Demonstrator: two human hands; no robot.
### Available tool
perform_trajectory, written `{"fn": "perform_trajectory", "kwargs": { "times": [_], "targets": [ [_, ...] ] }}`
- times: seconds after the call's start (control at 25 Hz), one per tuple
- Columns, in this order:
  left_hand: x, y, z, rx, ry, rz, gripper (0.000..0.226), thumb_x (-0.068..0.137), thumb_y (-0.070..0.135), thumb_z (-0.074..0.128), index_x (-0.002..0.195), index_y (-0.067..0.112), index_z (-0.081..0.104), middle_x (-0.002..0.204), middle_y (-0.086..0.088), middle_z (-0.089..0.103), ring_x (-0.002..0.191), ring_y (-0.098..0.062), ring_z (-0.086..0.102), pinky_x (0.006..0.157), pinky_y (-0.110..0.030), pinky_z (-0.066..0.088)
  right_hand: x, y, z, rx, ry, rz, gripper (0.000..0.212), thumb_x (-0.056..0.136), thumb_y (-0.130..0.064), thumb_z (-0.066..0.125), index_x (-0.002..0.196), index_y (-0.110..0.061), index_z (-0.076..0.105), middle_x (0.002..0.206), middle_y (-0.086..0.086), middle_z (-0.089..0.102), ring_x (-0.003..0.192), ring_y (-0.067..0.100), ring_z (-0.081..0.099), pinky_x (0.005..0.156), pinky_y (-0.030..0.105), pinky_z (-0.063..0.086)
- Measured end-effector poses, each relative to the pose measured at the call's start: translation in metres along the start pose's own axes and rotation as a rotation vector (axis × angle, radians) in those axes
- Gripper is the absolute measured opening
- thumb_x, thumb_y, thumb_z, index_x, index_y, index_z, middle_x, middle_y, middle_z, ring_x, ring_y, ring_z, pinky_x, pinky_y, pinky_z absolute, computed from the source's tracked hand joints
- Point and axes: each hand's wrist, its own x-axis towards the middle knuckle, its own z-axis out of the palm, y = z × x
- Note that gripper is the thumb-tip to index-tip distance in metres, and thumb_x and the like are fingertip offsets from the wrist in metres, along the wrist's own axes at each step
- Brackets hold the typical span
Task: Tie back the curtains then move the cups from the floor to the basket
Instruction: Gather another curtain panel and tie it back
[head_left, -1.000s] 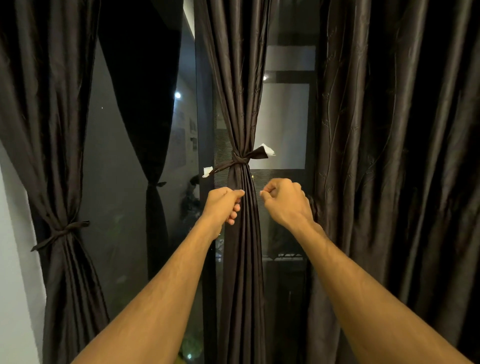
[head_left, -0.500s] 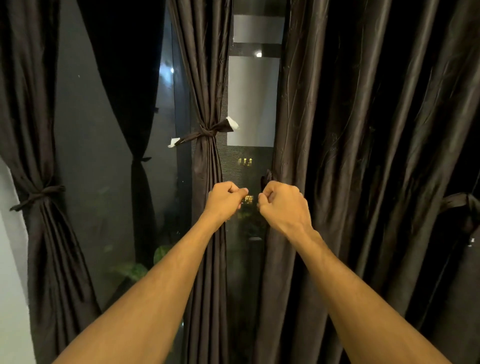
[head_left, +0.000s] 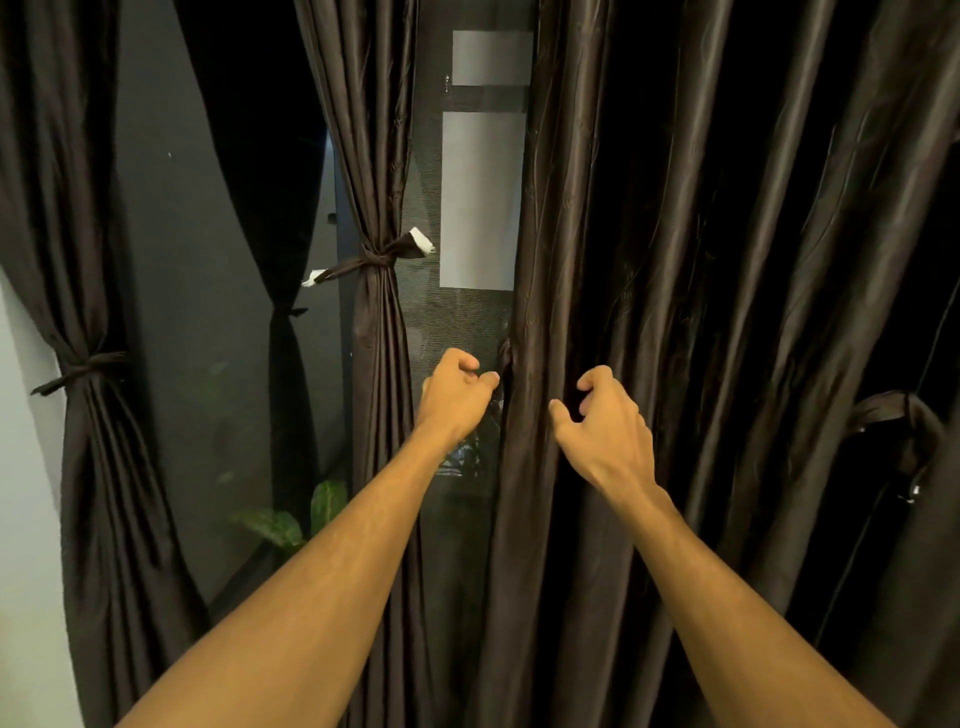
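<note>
A wide dark brown loose curtain (head_left: 675, 312) hangs untied across the right half. My left hand (head_left: 454, 397) is at its left edge, fingers loosely curled, thumb tip touching the fabric edge. In front of a fold of the same curtain is my right hand (head_left: 605, 423), fingers half curled like a claw and holding nothing that I can see. A dark tie-back loop (head_left: 883, 410) hangs at the far right. The middle curtain (head_left: 382, 364) is bound by a knotted tie (head_left: 376, 261). The left curtain (head_left: 88, 467) is tied too. No cups or basket are in view.
Dark window glass (head_left: 208, 312) lies behind the curtains, with green plant leaves (head_left: 327, 501) low beyond it. A white wall (head_left: 23, 519) borders the far left.
The view has swung right, away from the tied middle curtain. Both hands moved over to the loose curtain and their fists have loosened.
</note>
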Motion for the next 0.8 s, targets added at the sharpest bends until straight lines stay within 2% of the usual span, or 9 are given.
{"fn": "perform_trajectory", "kwargs": {
  "times": [0.12, 0.2, 0.28, 0.36, 0.44, 0.52, 0.56, 0.68, 0.8],
  "targets": [
    [0.015, 0.004, 0.007, -0.021, 0.0, -0.016, 0.03, 0.095, 0.031, 0.055, 0.121, 0.017, 0.049, 0.105, 0.001, 0.057, 0.103, -0.017, 0.054, 0.081, -0.03, 0.039, 0.01, 0.005, 0.001, 0.049, -0.079, 0.054, 0.057, 0.089, -0.047, 0.062, 0.134, -0.019, 0.041, 0.12, 0.0, 0.059, 0.105, 0.018, 0.06, 0.088, 0.041, 0.052],
    [0.029, 0.006, 0.011, -0.023, -0.022, -0.038, 0.032, 0.097, 0.029, 0.053, 0.126, 0.016, 0.047, 0.094, 0.006, 0.056, 0.101, -0.015, 0.052, 0.081, -0.029, 0.037, 0.018, 0.005, 0.005, 0.053, -0.137, 0.077, 0.066, 0.089, -0.049, 0.062, 0.142, -0.019, 0.036, 0.13, 0.002, 0.057, 0.115, 0.022, 0.059, 0.094, 0.043, 0.051],
    [0.042, 0.006, 0.014, -0.009, -0.043, -0.058, 0.035, 0.097, 0.03, 0.052, 0.129, 0.015, 0.047, 0.091, 0.007, 0.055, 0.105, -0.017, 0.05, 0.084, -0.031, 0.038, 0.025, 0.002, 0.012, 0.036, -0.153, 0.075, 0.065, 0.092, -0.046, 0.058, 0.145, -0.019, 0.032, 0.135, 0.005, 0.057, 0.118, 0.026, 0.058, 0.096, 0.045, 0.05],
    [0.053, 0.004, 0.019, -0.04, -0.043, -0.07, 0.036, 0.094, 0.03, 0.058, 0.125, 0.014, 0.05, 0.1, 0.0, 0.057, 0.106, -0.02, 0.052, 0.088, -0.033, 0.043, 0.028, -0.003, 0.02, 0.032, -0.142, 0.054, 0.057, 0.097, -0.036, 0.052, 0.146, -0.019, 0.03, 0.133, 0.009, 0.059, 0.115, 0.029, 0.061, 0.095, 0.048, 0.051],
    [0.056, 0.003, 0.026, -0.151, -0.024, -0.094, 0.025, 0.089, 0.021, 0.067, 0.111, 0.011, 0.059, 0.097, -0.005, 0.063, 0.09, -0.019, 0.06, 0.077, -0.03, 0.048, 0.026, -0.008, 0.029, 0.011, -0.12, 0.036, 0.054, 0.099, -0.021, 0.045, 0.149, -0.017, 0.026, 0.121, 0.013, 0.064, 0.104, 0.032, 0.064, 0.089, 0.049, 0.052],
    [0.057, 0.003, 0.029, -0.28, -0.029, -0.124, 0.011, 0.084, 0.007, 0.069, 0.094, 0.008, 0.065, 0.088, -0.012, 0.068, 0.069, -0.019, 0.062, 0.06, -0.027, 0.048, 0.022, -0.014, 0.037, -0.045, -0.104, 0.034, 0.064, 0.096, -0.008, 0.042, 0.154, -0.015, 0.017, 0.112, 0.014, 0.066, 0.097, 0.033, 0.065, 0.082, 0.045, 0.053],
    [0.056, 0.003, 0.029, -0.312, -0.039, -0.131, 0.011, 0.083, 0.003, 0.068, 0.092, 0.007, 0.064, 0.084, -0.014, 0.067, 0.061, -0.019, 0.06, 0.054, -0.027, 0.047, 0.02, -0.017, 0.041, -0.07, -0.099, 0.038, 0.07, 0.094, -0.005, 0.043, 0.156, -0.015, 0.011, 0.112, 0.013, 0.065, 0.096, 0.033, 0.065, 0.078, 0.041, 0.051],
    [0.05, 0.008, 0.024, -0.229, -0.053, -0.082, 0.017, 0.082, 0.001, 0.068, 0.095, 0.008, 0.062, 0.072, -0.01, 0.062, 0.049, -0.017, 0.055, 0.045, -0.026, 0.045, 0.02, -0.024, 0.048, -0.04, -0.12, 0.024, 0.082, 0.092, -0.008, 0.049, 0.157, -0.017, -0.001, 0.124, 0.013, 0.061, 0.099, 0.03, 0.064, 0.071, 0.035, 0.045],
    [0.042, 0.016, 0.019, -0.11, -0.065, 0.036, 0.019, 0.08, -0.001, 0.069, 0.089, 0.012, 0.058, 0.066, -0.006, 0.058, 0.047, -0.018, 0.057, 0.045, -0.031, 0.052, 0.023, -0.033, 0.053, 0.018, -0.193, -0.002, 0.089, 0.09, -0.018, 0.053, 0.156, -0.018, -0.006, 0.133, 0.013, 0.057, 0.105, 0.029, 0.063, 0.078, 0.038, 0.049]
  ]
}}
